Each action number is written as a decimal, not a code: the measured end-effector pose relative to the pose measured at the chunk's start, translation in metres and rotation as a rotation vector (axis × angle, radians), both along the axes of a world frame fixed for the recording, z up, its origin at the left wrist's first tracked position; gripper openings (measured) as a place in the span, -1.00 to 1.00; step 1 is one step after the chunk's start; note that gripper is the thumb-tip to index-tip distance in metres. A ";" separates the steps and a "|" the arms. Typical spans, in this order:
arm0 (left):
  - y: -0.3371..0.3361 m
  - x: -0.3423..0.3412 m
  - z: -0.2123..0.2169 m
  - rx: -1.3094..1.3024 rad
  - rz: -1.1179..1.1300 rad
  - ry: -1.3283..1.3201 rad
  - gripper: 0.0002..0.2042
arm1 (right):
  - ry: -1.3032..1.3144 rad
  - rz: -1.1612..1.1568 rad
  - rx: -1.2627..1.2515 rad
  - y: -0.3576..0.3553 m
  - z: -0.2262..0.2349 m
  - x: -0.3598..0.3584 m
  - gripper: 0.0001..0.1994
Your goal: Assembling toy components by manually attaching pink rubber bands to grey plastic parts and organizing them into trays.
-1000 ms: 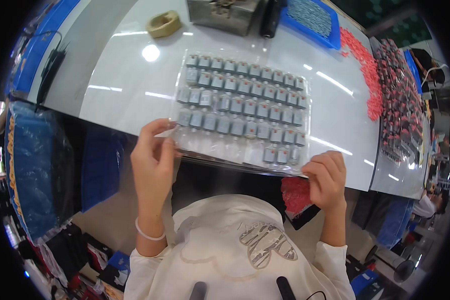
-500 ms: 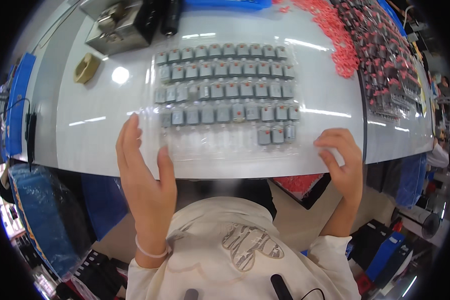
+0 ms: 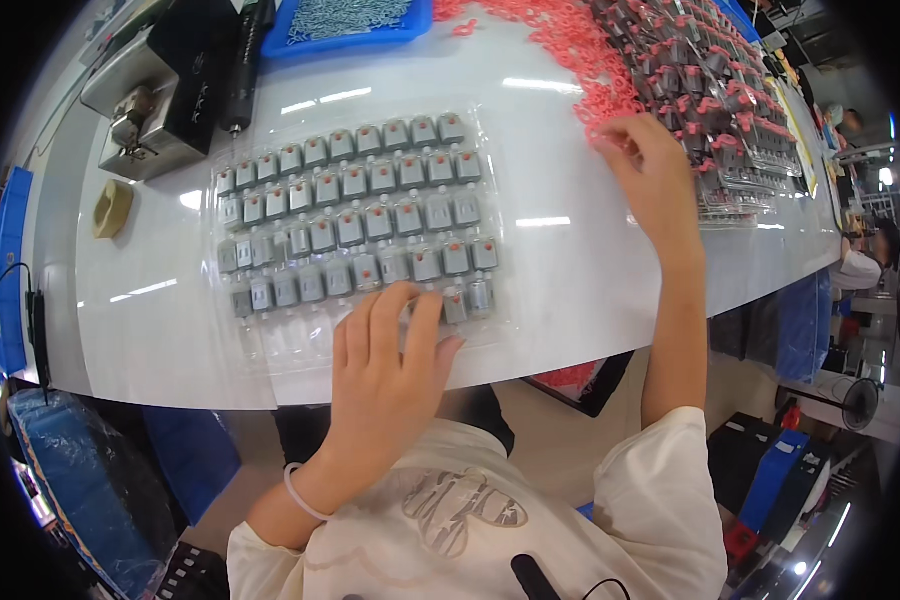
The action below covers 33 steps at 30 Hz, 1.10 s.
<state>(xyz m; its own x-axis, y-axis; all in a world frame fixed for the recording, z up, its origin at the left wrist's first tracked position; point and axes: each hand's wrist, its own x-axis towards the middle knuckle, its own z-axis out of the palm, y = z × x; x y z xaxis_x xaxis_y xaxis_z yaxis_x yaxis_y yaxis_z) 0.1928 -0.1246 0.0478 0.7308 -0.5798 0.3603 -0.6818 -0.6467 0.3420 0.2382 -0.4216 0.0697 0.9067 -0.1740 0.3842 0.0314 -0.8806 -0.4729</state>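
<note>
Rows of small grey metal motors (image 3: 350, 180), many with an orange-red dot, lie in a clear plastic tray (image 3: 310, 350) on the white table. Bent over the tray's nearest row is my left hand (image 3: 385, 350). Its fingertips are at a motor they partly cover, and the thumb stands apart from them. Two more motors (image 3: 468, 298) show just right of these fingers. Farther off to the right, my right hand (image 3: 655, 175) pinches thumb and forefinger at the near edge of a heap of pink plastic ring-shaped pieces (image 3: 595, 75). The fingertips mostly hide the piece between them.
Stacked clear trays (image 3: 725, 110) of motors with pink pieces stand at the right. A blue bin (image 3: 350, 35) of small metal parts is at the back, beside a black cylindrical tool (image 3: 240, 85) and a metal-and-black device (image 3: 165, 90). A tape roll (image 3: 113, 208) lies at left.
My left hand has moved right, onto the motors in the nearest row. My right hand has reached forward to the pink heap. The whole view has shifted, with the tray now farther left.
</note>
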 end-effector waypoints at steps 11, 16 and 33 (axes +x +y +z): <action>0.017 -0.001 -0.013 -0.363 -0.200 0.034 -0.72 | -0.062 0.012 -0.434 -0.002 -0.009 0.020 -0.90; 0.035 -0.010 0.012 -0.706 -0.123 0.595 -0.76 | -0.057 0.039 -0.234 0.006 0.005 0.007 -0.87; 0.097 -0.038 0.004 -1.192 -0.023 1.134 -0.59 | 0.108 -0.053 0.023 0.004 -0.007 0.012 -0.78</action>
